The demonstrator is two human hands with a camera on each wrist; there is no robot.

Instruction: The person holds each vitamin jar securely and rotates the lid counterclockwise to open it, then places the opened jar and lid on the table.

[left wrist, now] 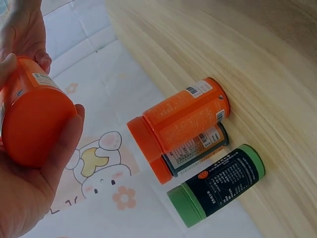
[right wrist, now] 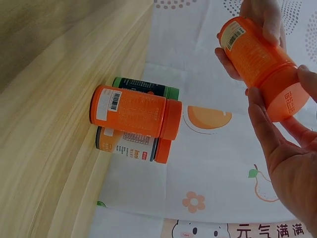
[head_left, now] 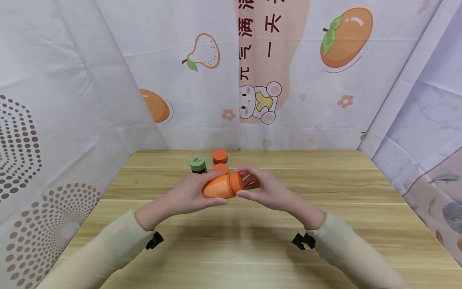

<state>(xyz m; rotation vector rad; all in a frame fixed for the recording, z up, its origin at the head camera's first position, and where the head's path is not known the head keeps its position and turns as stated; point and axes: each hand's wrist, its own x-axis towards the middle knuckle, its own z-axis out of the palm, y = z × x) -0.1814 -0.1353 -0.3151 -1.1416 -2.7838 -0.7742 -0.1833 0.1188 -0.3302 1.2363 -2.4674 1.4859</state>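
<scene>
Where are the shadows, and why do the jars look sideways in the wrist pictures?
Head view: soft shadows on the pale wood-grain table; print on the held orange cylindrical jar too fuzzy to read. Left wrist view: turned camera, probably, so the standing black cylindrical jar with a green lid looks sideways. Right wrist view: sideways too, table darkest at top left.

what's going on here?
A person is holding an orange jar tilted above the wooden table. The left hand grips its body; the right hand has fingers and thumb on its orange lid, which is on. Nearby stand a green-lidded jar, a second orange jar and another orange-lidded jar.
</scene>
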